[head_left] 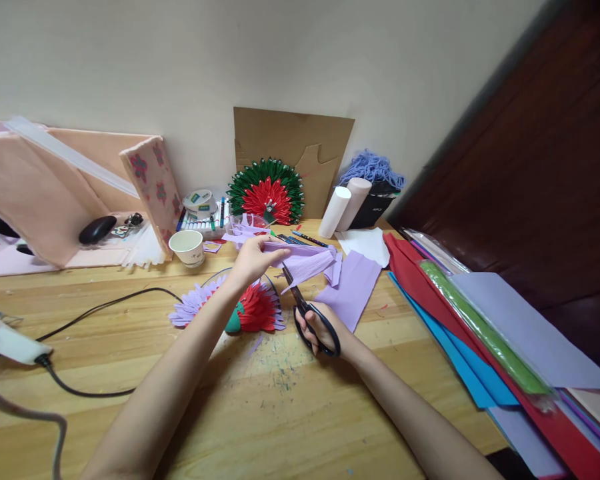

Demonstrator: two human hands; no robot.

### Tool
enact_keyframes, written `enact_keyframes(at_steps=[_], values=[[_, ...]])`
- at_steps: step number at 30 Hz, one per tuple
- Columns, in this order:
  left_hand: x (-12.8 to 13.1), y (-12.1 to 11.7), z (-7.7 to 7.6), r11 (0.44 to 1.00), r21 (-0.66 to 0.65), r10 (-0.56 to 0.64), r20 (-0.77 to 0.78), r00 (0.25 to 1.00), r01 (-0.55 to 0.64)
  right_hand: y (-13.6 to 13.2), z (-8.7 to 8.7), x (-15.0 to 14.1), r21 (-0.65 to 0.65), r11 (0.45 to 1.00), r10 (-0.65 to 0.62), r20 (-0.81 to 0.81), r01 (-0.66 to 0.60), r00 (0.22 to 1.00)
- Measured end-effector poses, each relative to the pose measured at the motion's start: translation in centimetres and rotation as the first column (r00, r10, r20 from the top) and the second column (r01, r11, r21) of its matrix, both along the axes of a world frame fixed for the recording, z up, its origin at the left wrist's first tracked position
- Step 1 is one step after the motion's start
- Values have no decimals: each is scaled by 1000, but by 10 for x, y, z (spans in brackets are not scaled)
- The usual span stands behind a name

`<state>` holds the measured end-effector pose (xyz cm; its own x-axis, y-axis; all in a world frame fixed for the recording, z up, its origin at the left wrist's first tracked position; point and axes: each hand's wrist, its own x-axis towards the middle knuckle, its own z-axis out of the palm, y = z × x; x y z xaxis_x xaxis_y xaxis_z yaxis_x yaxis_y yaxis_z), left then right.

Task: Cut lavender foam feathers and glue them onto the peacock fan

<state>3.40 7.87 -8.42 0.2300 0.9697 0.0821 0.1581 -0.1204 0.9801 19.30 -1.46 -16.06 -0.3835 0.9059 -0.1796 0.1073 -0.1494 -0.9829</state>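
My left hand [257, 259] pinches one end of a folded strip of purple crepe paper [307, 263], held above the table. Black-handled scissors [305, 308] are gripped in my right hand [325, 327], their blades pointing up and left to the paper's lower edge near my left fingers. Whether the blades are cutting into it I cannot tell. Below my left wrist lies a round craft piece [260, 307] with red and lilac petals and a green centre, partly covered by my forearm. A wider purple sheet [353, 287] rests flat beyond my right hand.
A green and red petal fan [267, 193] leans on cardboard [295, 127] at the wall. Behind my hands stand a paper cup [187, 248], markers [200, 225] and white rolls [336, 212]. Coloured sheets [470, 373] pile up at right; a black cable [85, 313] crosses the left.
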Motion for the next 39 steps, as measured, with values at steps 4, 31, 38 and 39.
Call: enact_keyframes(at_steps=[4, 31, 38, 39], values=[[0, 1, -4, 998, 60, 13, -23, 1000, -12, -2, -1, 1, -5, 996, 90, -59, -91, 994], [7, -2, -12, 902, 429, 17, -122, 992, 38, 4, -1, 21, -104, 942, 276, -291, -318, 916], [11, -4, -13, 926, 373, -5, -114, 994, 47, 7, 1, 21, -103, 941, 280, -299, -322, 912], [12, -5, -13, 925, 375, -15, -117, 993, 58, 7, 1, 21, -102, 941, 280, -297, -322, 913]])
